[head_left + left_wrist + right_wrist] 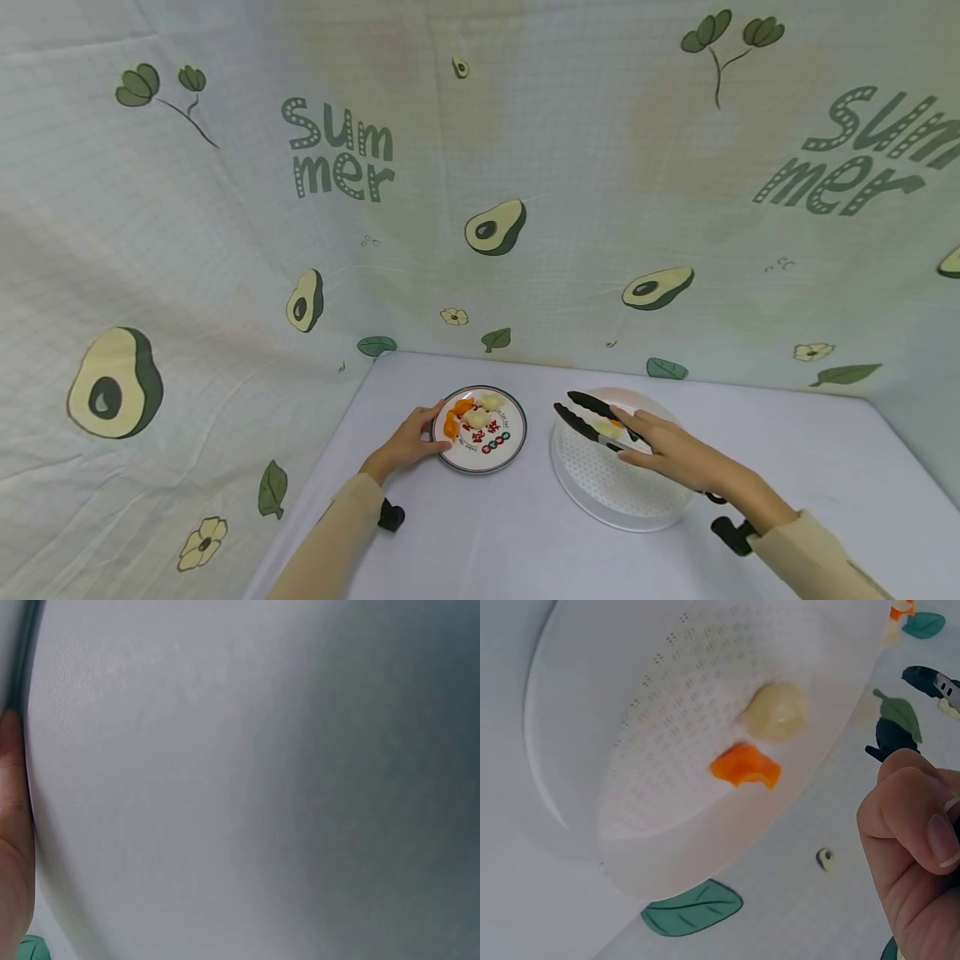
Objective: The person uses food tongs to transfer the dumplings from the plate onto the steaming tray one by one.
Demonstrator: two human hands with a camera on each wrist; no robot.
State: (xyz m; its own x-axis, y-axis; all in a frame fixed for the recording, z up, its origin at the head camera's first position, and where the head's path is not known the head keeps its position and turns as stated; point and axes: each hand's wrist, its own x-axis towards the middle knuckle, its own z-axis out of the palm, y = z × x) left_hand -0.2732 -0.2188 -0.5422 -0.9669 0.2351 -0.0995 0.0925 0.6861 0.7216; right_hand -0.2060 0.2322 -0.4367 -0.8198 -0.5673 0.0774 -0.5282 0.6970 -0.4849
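Observation:
My left hand (411, 442) grips the left rim of a small round plate (512, 433) with a dark edge and red printing. The plate carries orange pieces (453, 417) and pale pieces (480, 414) of food. My right hand (663, 450) holds black tongs (581, 419), their two arms apart and pointing left over a white perforated strainer bowl (607, 487). In the right wrist view a pale piece (776, 712) and an orange piece (744, 765) lie in the strainer bowl (630, 750), with my curled fingers (911, 825) at the right. The left wrist view shows only white surface and my hand's edge (11, 840).
The plate and bowl stand on a white table (480, 533) in a corner. Cloth printed with avocados (495, 227) hangs close behind and along the left side. Bare table lies in front of the plate and to the right of the bowl.

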